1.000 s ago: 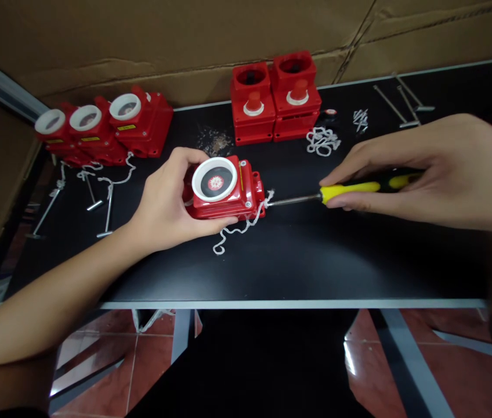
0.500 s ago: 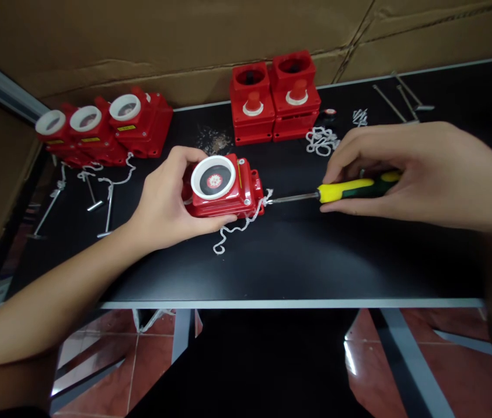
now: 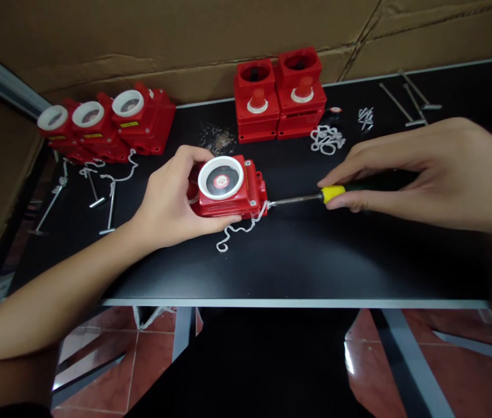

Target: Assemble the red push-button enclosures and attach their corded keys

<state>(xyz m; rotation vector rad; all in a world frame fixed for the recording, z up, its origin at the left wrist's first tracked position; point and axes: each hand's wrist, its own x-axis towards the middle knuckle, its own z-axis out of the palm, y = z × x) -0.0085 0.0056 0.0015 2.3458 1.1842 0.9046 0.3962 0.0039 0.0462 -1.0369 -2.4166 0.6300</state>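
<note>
My left hand (image 3: 174,200) is closed around a red box (image 3: 252,180) with a round white-rimmed window, holding it on the black table. A white cord (image 3: 239,227) hangs from the box's right end and curls on the tabletop. In my right hand (image 3: 420,174) is a screwdriver (image 3: 333,193) with a yellow and dark green handle, gripped between thumb and fingers. Its metal shaft points left, and the tip meets the box's right end beside the cord knot. The screw or hole at the tip is too small to make out.
Three red boxes (image 3: 152,125) with cords and small metal hammers (image 3: 111,209) stand at the back left. Two more red boxes (image 3: 257,125) sit at the back centre. Coiled cord (image 3: 326,139), small screws (image 3: 365,119) and metal hammers (image 3: 413,101) lie at the back right.
The fingers of my right hand have shifted on the screwdriver handle, now covering more of it. My left hand still holds the box; the whole view has moved slightly.
</note>
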